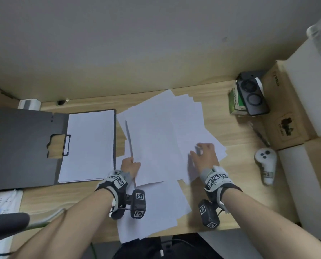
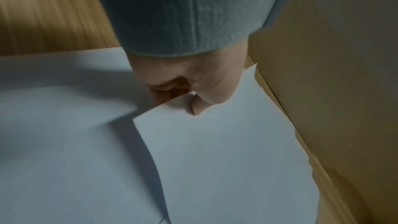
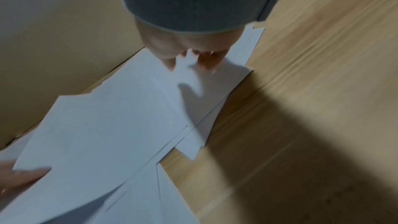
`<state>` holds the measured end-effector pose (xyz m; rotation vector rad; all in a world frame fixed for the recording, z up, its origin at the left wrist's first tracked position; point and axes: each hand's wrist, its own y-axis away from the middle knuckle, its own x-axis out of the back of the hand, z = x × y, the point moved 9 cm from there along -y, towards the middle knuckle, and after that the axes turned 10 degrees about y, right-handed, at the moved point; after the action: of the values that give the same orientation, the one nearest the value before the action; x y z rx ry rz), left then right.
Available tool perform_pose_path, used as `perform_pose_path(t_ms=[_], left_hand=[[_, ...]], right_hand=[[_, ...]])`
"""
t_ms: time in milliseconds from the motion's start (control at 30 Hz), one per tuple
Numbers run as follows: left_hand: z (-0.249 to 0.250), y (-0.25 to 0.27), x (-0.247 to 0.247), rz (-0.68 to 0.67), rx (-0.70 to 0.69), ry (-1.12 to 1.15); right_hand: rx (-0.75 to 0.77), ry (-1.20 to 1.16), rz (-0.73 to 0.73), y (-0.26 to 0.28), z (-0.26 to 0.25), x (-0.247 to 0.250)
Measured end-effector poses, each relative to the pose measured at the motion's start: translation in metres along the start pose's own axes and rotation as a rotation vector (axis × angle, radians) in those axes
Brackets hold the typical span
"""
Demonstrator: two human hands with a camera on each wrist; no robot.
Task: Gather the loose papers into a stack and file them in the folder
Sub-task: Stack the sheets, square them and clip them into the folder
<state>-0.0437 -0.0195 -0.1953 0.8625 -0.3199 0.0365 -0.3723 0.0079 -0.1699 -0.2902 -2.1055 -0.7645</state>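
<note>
Several loose white papers (image 1: 165,128) lie fanned across the middle of the wooden desk (image 1: 240,131). My left hand (image 1: 130,166) pinches the near left corner of a sheet (image 2: 226,151) and lifts its left edge off the pile. My right hand (image 1: 202,156) lies with spread fingers on the right side of the papers (image 3: 120,118), its fingertips (image 3: 206,62) touching the top sheets. An open dark grey folder (image 1: 25,146) lies at the left with a stack of white sheets (image 1: 88,146) in its right half.
Cardboard boxes (image 1: 287,101) line the right side. A black device (image 1: 252,94) stands on a green box (image 1: 235,101) at the back right. A white controller (image 1: 266,165) lies by the right edge. A white power strip (image 1: 6,200) sits below the folder.
</note>
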Motion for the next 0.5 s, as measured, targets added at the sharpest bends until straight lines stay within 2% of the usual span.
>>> perform_pose_path(t_ms=[67, 200, 333, 500], left_hand=[[-0.003, -0.007, 0.005, 0.045, -0.025, -0.077], [-0.013, -0.022, 0.007, 0.032, -0.039, -0.209], [-0.005, -0.016, 0.01, 0.043, -0.061, -0.252], [0.015, -0.006, 0.022, 0.097, -0.158, -0.297]], right_hand=[[-0.057, 0.124, 0.108, -0.006, 0.008, 0.014], [-0.102, 0.311, -0.035, -0.014, 0.02, 0.008], [-0.124, 0.082, -0.053, -0.011, 0.024, 0.002], [-0.131, 0.08, 0.029, -0.011, 0.03, 0.025]])
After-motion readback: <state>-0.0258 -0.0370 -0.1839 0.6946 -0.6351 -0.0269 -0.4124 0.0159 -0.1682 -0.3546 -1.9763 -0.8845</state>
